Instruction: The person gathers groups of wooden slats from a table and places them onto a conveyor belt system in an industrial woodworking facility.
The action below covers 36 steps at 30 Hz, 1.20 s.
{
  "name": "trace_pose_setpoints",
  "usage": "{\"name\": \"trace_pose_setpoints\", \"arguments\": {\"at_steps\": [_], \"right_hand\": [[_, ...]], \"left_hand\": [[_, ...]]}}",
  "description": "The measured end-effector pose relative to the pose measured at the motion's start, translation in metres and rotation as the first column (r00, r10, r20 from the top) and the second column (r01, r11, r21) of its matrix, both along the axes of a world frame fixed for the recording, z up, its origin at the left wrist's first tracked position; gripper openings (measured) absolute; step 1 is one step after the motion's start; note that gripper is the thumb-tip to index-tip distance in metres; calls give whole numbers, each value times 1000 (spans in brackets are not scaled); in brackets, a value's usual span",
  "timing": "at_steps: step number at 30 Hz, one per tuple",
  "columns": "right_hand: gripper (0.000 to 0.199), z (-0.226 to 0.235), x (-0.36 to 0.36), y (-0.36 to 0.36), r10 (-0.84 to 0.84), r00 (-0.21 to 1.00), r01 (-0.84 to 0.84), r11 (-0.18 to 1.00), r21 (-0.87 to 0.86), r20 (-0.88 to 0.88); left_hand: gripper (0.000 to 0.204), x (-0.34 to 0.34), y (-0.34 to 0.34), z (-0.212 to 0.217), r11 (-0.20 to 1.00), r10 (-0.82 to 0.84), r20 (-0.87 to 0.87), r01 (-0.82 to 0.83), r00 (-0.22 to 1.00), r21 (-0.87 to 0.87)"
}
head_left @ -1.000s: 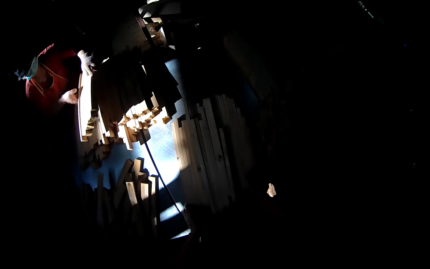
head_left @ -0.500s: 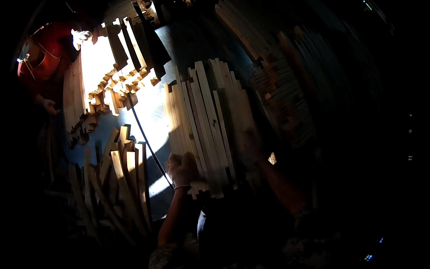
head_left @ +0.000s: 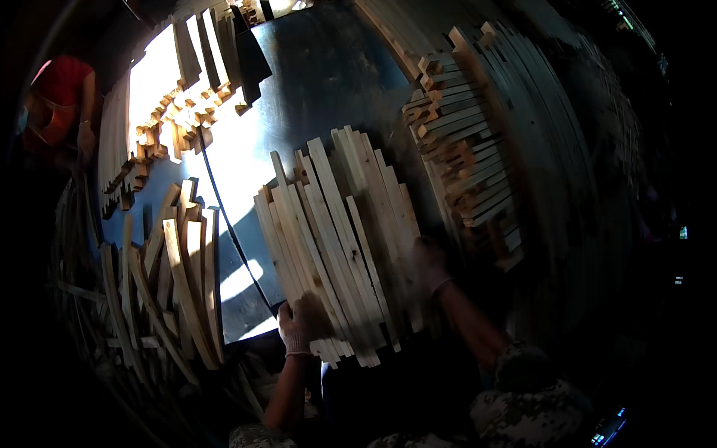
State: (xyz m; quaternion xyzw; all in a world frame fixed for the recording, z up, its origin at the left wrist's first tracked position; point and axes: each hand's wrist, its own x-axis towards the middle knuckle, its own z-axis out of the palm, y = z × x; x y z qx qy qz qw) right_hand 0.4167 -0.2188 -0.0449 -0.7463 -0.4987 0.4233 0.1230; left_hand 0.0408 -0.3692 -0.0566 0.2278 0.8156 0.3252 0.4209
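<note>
A row of pale wooden strips (head_left: 328, 231) lies side by side in front of me, with uneven ends. At its near left edge is my gloved left hand (head_left: 300, 326), closed against the outer strips with the thumb up. My right hand (head_left: 429, 269) is at the right edge of the row, dark and smeared by motion. Its fingers cannot be made out. The row sits between my two hands, its near ends close to my body.
A dark, smooth tabletop (head_left: 314, 60) reaches away from me, crossed by a thin dark seam (head_left: 224, 216). Sunlit strips (head_left: 153, 89) are piled at far left, loose strips (head_left: 183, 261) nearer. More stacked strips (head_left: 470, 157) stand right. A person in red (head_left: 63, 89) is at far left.
The view has shifted. The row of strips and both my hands sit lower in the picture, while the left piles sit higher. The other person's white-gloved hand no longer shows on the sunlit pile.
</note>
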Motion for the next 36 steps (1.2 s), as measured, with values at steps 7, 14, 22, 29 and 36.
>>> {"name": "trace_pose_setpoints", "arguments": {"at_steps": [7,14,22,29,36], "right_hand": [[36,-14,3,4,-348,834,329,937,-119,-429],[32,1,-3,15,-378,758,288,925,-247,-531],[37,-21,41,-21,-168,770,103,985,-141,-615],[22,36,-16,-9,-74,763,-41,986,-162,-642],[43,115,-87,-8,190,598,-300,954,2,-779]], "left_hand": [[58,-8,14,1,986,165,551,-134,818,-96],[29,7,36,33,955,-285,399,293,871,42],[24,35,-22,75,970,-242,311,222,919,100],[38,40,-80,138,986,73,414,-128,907,107],[52,51,-190,176,828,323,356,-444,877,342]]}}
